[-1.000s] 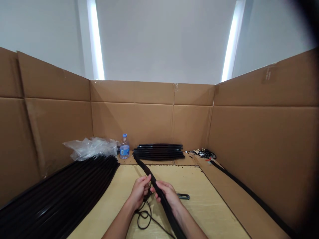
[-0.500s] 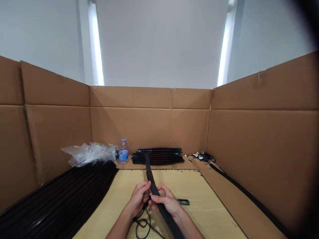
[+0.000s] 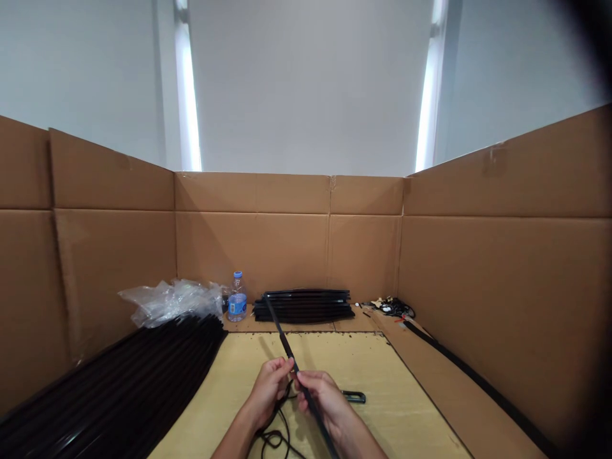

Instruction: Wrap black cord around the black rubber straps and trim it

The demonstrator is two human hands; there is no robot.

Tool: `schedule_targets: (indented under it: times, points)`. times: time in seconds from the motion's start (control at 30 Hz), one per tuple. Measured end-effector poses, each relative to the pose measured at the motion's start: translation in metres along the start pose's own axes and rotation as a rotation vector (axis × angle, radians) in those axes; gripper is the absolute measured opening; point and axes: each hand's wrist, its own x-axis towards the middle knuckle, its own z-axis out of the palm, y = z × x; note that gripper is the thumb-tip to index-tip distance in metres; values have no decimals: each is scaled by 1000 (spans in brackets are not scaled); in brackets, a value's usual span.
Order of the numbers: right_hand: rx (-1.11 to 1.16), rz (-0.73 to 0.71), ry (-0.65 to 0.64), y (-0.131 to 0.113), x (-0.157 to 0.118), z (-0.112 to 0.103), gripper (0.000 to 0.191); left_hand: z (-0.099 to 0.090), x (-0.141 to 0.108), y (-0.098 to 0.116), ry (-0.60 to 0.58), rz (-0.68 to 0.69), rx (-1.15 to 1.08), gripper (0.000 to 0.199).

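Note:
A long, flat black strip (image 3: pixel 276 317) slants from low in the picture up toward the back, its narrow edge turned to me. My left hand (image 3: pixel 273 386) pinches it near its middle between thumb and fingers. Just to the right, my right hand (image 3: pixel 321 396) is closed on the same strip, thumb on top. A thin black cord (image 3: pixel 282 421) loops below my left hand and seems to run up into its fingers; its end there is hidden. A black handle-like tool (image 3: pixel 354 396) lies on the board right of my right hand, partly hidden by it.
Many long black strips (image 3: pixel 119 382) are heaped at left, below crumpled clear plastic (image 3: pixel 174 301). A water bottle (image 3: pixel 237 298) and a stack of black strips (image 3: pixel 303 306) stand at the back. Tangled cords (image 3: pixel 394 307) lie back right. Cardboard walls (image 3: pixel 287 245) surround the yellowish board (image 3: pixel 406 395).
The strip has turned from showing its broad face to showing its narrow edge, and its far end has swung left. Both hands keep hold of it. The view has tilted slightly up.

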Motion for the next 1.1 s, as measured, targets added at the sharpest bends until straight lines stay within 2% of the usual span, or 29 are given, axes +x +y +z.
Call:
schedule_targets:
  times: [0.1, 0.23, 0.33, 0.47, 0.57, 0.67, 0.77, 0.97, 1.1]
  points:
    - [68, 50, 53, 2, -3, 0, 58, -1, -2, 3, -29, -16, -28, 54]
    - [53, 21, 16, 4, -4, -1, 72, -3, -1, 4, -34, -31, -64, 53]
    - [39, -14, 1, 4, 0, -2, 67, -4, 0, 3, -18, -31, -60, 51]
    - [156, -30, -11, 5, 8, -2, 58, -6, 2, 1, 29, -22, -74, 51]
    - [196, -30, -8, 5, 7, -1, 58, -6, 1, 1, -5, -27, -62, 50]
    - [140, 27, 33, 3, 0, -1, 58, -3, -2, 2, -84, -16, -43, 51]
    - [70, 60, 28, 0, -9, 1, 63, -1, -4, 4, -104, -19, -52, 52]
    - [2, -17, -53, -1, -9, 4, 70, -4, -4, 5, -112, -32, -61, 48]
    - [-8, -43, -53, -2, -1, 3, 70, -5, -2, 4, -78, -28, -84, 45]
